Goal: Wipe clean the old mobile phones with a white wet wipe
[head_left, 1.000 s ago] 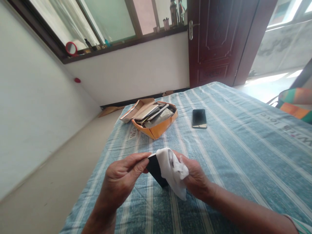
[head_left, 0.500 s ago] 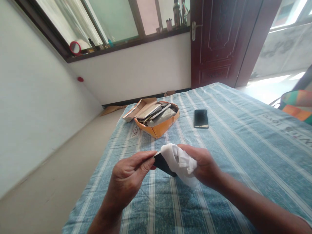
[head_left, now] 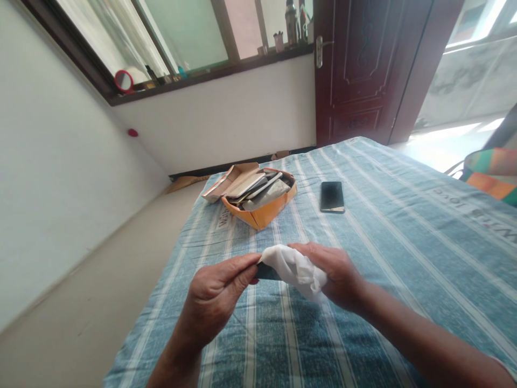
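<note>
Between thumb and fingers, my left hand (head_left: 220,293) pinches the left end of a flat dark object (head_left: 267,271). A crumpled white cloth (head_left: 297,269) is wrapped over the right part of that object and hides it. My right hand (head_left: 337,272) is closed on the cloth, its fingers lying along the top. Both hands are held above the striped blue bed cover (head_left: 266,345). Beyond them stands an open orange box (head_left: 262,213) filled with flat items. To its right a black phone-like device (head_left: 332,196) lies on the cover.
A window sill (head_left: 210,74) with a round red mirror (head_left: 124,81), bottles and cups runs along the far wall. Right of it is a dark red door (head_left: 359,70). Colourful checked fabric (head_left: 490,172) shows at the right edge.
The dark object has tilted, and less of it shows below the cloth. My right hand and the cloth have shifted slightly. My left hand keeps its pinch.
</note>
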A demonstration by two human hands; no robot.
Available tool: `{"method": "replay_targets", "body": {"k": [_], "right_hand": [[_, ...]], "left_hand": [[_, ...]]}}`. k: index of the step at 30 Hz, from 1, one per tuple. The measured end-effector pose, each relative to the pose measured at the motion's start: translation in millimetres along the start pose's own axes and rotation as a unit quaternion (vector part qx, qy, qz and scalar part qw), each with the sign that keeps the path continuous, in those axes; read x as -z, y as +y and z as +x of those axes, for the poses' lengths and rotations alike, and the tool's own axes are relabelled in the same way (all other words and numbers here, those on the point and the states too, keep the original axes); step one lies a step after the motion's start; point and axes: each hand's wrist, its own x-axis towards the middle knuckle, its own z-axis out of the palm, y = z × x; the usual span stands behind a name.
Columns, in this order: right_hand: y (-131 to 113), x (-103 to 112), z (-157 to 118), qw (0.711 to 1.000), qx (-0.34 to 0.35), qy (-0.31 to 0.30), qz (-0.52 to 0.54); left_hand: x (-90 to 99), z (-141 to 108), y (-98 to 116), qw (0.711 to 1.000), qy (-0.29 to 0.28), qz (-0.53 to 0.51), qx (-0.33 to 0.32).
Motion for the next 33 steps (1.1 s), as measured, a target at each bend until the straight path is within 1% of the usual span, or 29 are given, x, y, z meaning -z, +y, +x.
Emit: {"method": "replay_targets", "body": {"k": [2,3,5,8,9,11,13,17,19,21,25,28,31,33], "right_hand": [[0.2,0.6,-0.7,1.000,-0.020,-0.006,0.017],[0.2,1.6,-0.4,0.999,-0.033,0.002,0.028],[0.7,5.5,1.1,0.995,-0.064,0.056,0.043],[5.0,15.6,4.2,0.979,-0.100,0.176,0.004],[6.7,19.1,4.9,0.974,-0.104,0.202,-0.021],[8.3,23.5,5.3,0.969,-0.095,0.220,-0.068],[4.7,22.0,4.7,0.973,-0.058,0.203,-0.089],[-15.3,3.0,2.9,0.990,0.055,0.122,-0.053],[-22.8,-7.7,1.6,0.991,0.086,0.092,-0.039],[-22.8,-15.4,-0.7,0.990,0.099,0.079,-0.056],[-3.9,-20.5,-7.8,0.983,0.100,0.073,-0.133],[13.2,-20.9,-12.5,0.980,0.083,0.071,-0.167],[24.5,-22.9,-16.0,0.979,0.039,0.048,-0.193],[28.3,-25.4,-17.7,0.976,-0.012,0.004,-0.216]], "left_hand": [[0.2,-1.0,0.0,1.000,-0.003,0.002,-0.015],[0.1,-1.7,0.3,1.000,-0.003,0.006,-0.024],[-0.6,-2.9,1.0,0.999,-0.002,0.014,-0.040],[-1.0,-4.1,2.1,0.999,0.007,0.024,-0.048],[-0.9,-4.3,2.4,0.998,0.010,0.026,-0.047],[-0.6,-4.3,2.6,0.998,0.012,0.029,-0.047],[-0.8,-4.3,2.6,0.998,0.009,0.032,-0.053],[-2.3,-5.0,1.3,0.996,0.013,0.055,-0.070],[-2.3,-5.6,-0.5,0.995,0.016,0.063,-0.073],[-1.0,-6.0,-2.9,0.995,0.020,0.064,-0.074],[2.7,-5.5,-7.9,0.995,0.035,0.077,-0.056],[3.8,-4.2,-11.1,0.996,0.046,0.074,-0.023],[3.2,-2.6,-16.2,0.995,0.074,0.060,0.026],[2.3,-1.7,-21.6,0.991,0.105,0.045,0.069]]}}
